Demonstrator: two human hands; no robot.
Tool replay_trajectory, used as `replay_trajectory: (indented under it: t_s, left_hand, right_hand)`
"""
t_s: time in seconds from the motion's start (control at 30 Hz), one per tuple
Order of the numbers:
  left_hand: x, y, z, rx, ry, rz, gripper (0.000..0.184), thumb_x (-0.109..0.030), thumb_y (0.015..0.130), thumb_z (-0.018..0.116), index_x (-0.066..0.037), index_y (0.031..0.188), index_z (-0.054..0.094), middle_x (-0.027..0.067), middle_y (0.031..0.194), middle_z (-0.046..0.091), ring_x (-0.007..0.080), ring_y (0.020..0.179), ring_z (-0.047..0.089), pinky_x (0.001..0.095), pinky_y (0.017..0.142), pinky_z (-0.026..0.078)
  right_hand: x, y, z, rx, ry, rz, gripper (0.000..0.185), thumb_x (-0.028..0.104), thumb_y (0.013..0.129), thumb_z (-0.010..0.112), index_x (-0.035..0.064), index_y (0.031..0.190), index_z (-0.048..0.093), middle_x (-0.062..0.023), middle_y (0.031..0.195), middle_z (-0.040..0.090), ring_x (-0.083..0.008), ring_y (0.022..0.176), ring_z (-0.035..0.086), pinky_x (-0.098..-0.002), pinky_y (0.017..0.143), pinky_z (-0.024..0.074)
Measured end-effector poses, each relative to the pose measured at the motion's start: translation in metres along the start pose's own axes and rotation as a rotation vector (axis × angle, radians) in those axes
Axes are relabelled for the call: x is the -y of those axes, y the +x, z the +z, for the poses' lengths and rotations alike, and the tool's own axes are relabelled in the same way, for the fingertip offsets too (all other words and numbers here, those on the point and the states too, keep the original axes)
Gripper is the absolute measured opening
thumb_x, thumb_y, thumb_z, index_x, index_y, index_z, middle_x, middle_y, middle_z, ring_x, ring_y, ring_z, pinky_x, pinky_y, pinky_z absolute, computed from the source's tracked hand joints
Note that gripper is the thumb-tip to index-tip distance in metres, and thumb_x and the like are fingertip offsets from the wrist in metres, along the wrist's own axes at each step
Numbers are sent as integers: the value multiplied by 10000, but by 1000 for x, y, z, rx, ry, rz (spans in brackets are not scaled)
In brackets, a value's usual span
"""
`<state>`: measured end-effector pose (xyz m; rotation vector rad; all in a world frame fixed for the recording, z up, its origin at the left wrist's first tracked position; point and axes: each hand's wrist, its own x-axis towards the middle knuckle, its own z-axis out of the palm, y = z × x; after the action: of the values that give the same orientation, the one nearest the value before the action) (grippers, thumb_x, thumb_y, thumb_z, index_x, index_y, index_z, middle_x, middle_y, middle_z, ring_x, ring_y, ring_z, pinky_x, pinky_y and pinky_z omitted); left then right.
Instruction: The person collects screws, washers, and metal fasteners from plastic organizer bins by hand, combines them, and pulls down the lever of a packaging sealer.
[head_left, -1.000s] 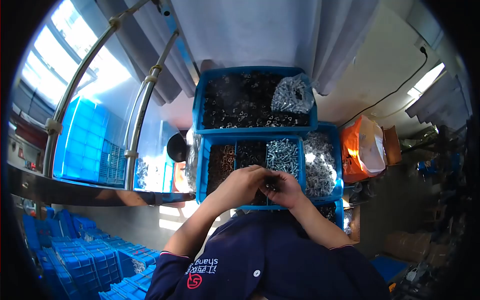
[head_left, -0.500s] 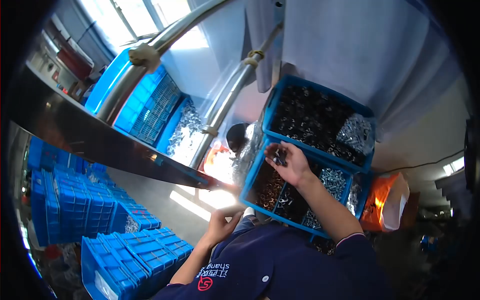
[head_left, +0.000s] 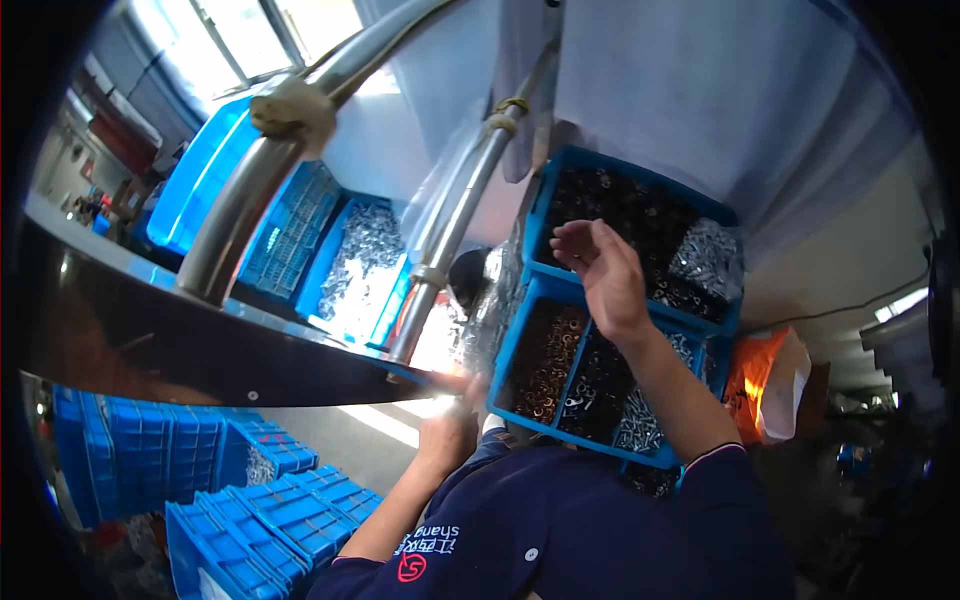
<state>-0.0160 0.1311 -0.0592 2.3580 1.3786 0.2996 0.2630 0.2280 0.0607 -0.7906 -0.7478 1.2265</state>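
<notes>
Head view: the right hand (head_left: 612,288), fingers apart, hovers over the far bin (head_left: 541,267)'s near edge; the left hand (head_left: 448,438), fingers unclear, is by the metal bar (head_left: 225,345)'s right end.

And it's two hands in view, one left hand (head_left: 448,435), one right hand (head_left: 612,285)! One upper bin (head_left: 543,268), one divided bin (head_left: 510,345) with three compartments showing, one clear bag (head_left: 708,258), one orange-and-white bag (head_left: 770,385)! Over to the side, two metal tubes (head_left: 470,200), and one shirt button (head_left: 531,554)! The small parts are too many to count.
</notes>
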Motion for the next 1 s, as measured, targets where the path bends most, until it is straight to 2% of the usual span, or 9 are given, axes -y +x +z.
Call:
replay_trajectory:
  t_s: [0.1, 0.17, 0.27, 0.37, 0.43, 0.57, 0.73, 0.83, 1.0]
  left_hand:
    - [13, 4, 18, 185, 21, -138, 842, -123, 793, 630, -166, 1507, 185, 176, 818, 659, 384, 646, 627, 471, 563, 494]
    - [42, 1, 53, -71, 72, 66, 856, -130, 801, 626, -193, 1513, 155, 182, 832, 661, 408, 628, 618, 487, 567, 488]
    - [27, 7, 34, 111, 48, -53, 799, -101, 791, 616, -162, 1492, 238, 150, 960, 659, 383, 799, 634, 488, 708, 495]
    - [25, 2, 26, -95, -137, 156, 609, -68, 793, 636, -27, 1362, 426, 126, 911, 692, 301, 679, 659, 403, 593, 510]
    - [3, 0, 9, -76, -244, 174, 477, -45, 792, 639, -12, 1252, 515, 127, 812, 669, 272, 557, 616, 365, 496, 473]
    - [-64, 42, -14, -258, -308, 610, 262, -19, 763, 642, -33, 1024, 624, 104, 718, 578, 255, 604, 586, 364, 518, 466]
    - [-68, 102, 43, 184, 298, 498, 107, -98, 762, 625, -27, 840, 645, 143, 809, 635, 315, 734, 646, 401, 653, 552]
    - [-62, 120, 62, 363, 308, 466, 97, -86, 746, 616, -9, 783, 662, 172, 830, 656, 342, 785, 664, 412, 681, 562]
    - [-54, 107, 56, 232, 192, 510, 109, -96, 752, 599, -7, 732, 659, 189, 792, 654, 371, 744, 658, 446, 662, 544]
  right_hand:
    - [46, -44, -41, -128, -176, -32, 299, 300, 1006, 459, 44, 1030, 612, -61, 986, 639, -149, 944, 591, -311, 884, 471]
    - [62, -77, -74, -211, -473, -11, 246, 244, 961, 528, 27, 1032, 623, -64, 997, 638, -155, 908, 601, -319, 868, 476]
    - [58, -131, -113, -298, -993, 78, 222, 143, 874, 618, 1, 1044, 629, -89, 1017, 642, -195, 905, 626, -325, 863, 482]
    - [39, -184, -119, -178, -1379, 141, 313, 81, 834, 598, 10, 1139, 596, -177, 1222, 575, -304, 1117, 570, -377, 920, 479]
    - [-5, -212, -139, -28, -1722, -34, 362, 61, 815, 587, 25, 1176, 582, -180, 1314, 517, -330, 1209, 491, -409, 936, 480]
    - [-26, -228, -129, 125, -1812, 31, 396, 41, 757, 644, 61, 1150, 608, -147, 1307, 533, -312, 1196, 497, -390, 946, 482]
    - [-18, -219, -140, 256, -1784, 98, 259, 24, 746, 640, 59, 1001, 667, -96, 1069, 595, -276, 1054, 530, -393, 830, 523]
    - [-13, -208, -145, 275, -1765, 18, 177, 58, 758, 650, 62, 933, 680, -82, 981, 593, -272, 993, 544, -383, 796, 529]
    - [-6, -217, -128, 220, -1743, -39, 136, 126, 766, 675, 68, 889, 677, -79, 910, 591, -267, 945, 563, -370, 773, 532]
